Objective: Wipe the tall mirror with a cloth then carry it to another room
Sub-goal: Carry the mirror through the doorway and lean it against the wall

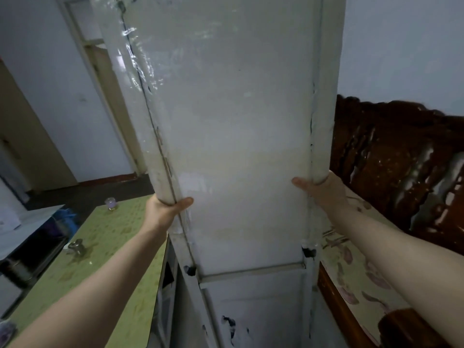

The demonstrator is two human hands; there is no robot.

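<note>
The tall mirror (236, 136) fills the middle of the head view, with its dull white back panel and white tube frame facing me. Its top runs out of the frame above and its lower end reaches down toward the floor. My left hand (163, 209) is wrapped around the left frame tube, thumb on the panel. On the other side, my right hand (324, 189) grips the right frame tube at about the same height. Clear plastic film clings to the upper left of the frame. No cloth is in sight.
A green-topped table (110, 247) on the left carries a small glass cup (111, 203) and a metal object (76, 247). A dark carved wooden sofa (401, 167) with a patterned seat cover (356, 285) lies on the right. A doorway (100, 79) opens behind the mirror at left.
</note>
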